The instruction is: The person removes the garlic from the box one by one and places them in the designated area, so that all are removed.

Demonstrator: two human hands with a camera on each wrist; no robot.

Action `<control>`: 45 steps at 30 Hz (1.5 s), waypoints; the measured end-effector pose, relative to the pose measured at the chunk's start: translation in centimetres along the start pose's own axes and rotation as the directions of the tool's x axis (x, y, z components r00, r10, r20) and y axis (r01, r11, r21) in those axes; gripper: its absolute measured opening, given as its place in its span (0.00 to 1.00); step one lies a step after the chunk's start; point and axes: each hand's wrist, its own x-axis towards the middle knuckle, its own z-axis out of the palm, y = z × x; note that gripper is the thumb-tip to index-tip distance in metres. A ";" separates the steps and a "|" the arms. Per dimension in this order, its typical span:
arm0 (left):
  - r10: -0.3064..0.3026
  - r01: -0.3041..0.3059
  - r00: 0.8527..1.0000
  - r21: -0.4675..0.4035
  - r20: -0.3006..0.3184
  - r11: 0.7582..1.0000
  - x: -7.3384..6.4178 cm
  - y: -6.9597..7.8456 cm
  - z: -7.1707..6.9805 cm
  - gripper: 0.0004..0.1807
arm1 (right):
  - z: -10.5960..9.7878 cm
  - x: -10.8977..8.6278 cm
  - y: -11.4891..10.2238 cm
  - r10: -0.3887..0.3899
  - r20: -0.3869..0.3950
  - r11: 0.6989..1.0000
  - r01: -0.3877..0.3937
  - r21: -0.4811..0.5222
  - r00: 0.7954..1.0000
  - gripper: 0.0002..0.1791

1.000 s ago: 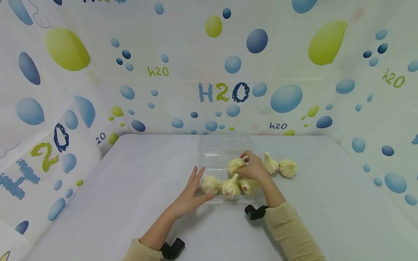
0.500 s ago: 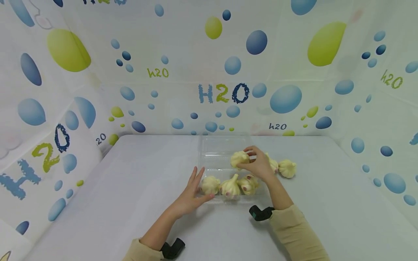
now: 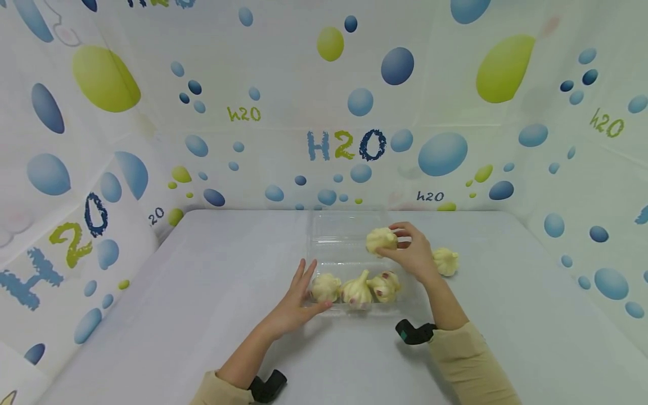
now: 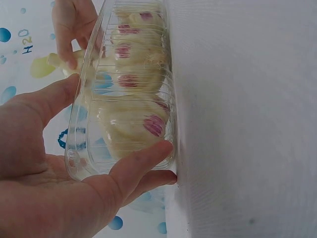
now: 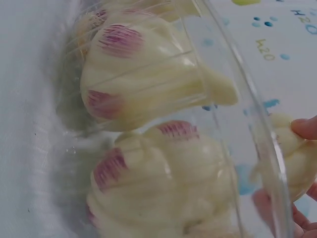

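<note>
In the head view my right hand [image 3: 416, 253] pinches a pale garlic bulb [image 3: 381, 241] between thumb and fingers, raised over the back part of a clear plastic clamshell box [image 3: 339, 225] whose lid lies folded back. Along the box's front row sit three more bulbs: a left garlic bulb [image 3: 326, 287], a middle garlic bulb [image 3: 357, 291] with its stem up, and a right garlic bulb [image 3: 386, 286]. My left hand [image 3: 291, 306] rests at the box's left front corner, its fingers extended. Through the clear wall [image 4: 124, 59] the left wrist view shows purple-streaked bulbs.
One loose garlic bulb [image 3: 446, 262] lies on the white table [image 3: 202, 292] to the right, just beyond my right wrist. A black wrist camera [image 3: 415, 332] sticks out under my right forearm, and another wrist camera [image 3: 268, 386] under the left. Behind stands a patterned curtain [image 3: 283, 67].
My right hand has lifted its garlic bulb up and moved it back and rightward from above the right bulb. It now hides one loose bulb on the table. My left hand stays put.
</note>
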 end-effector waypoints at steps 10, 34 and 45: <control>-0.002 0.002 1.000 -0.012 -0.005 1.000 -0.1 0.2 0.0 0.47 | -1.2 -0.3 -0.1 -0.026 -0.037 1.000 0.026 0.004 0.999 0.31; 0.010 -0.010 1.000 -0.011 -0.012 1.000 0.0 0.0 0.0 0.48 | -5.4 -1.3 1.1 -0.095 -0.164 0.989 0.075 -0.126 0.982 0.30; -0.005 0.005 1.000 -0.010 -0.015 1.000 0.1 0.1 0.0 0.48 | -6.9 -1.6 1.9 -0.129 -0.217 0.986 0.103 -0.128 0.968 0.29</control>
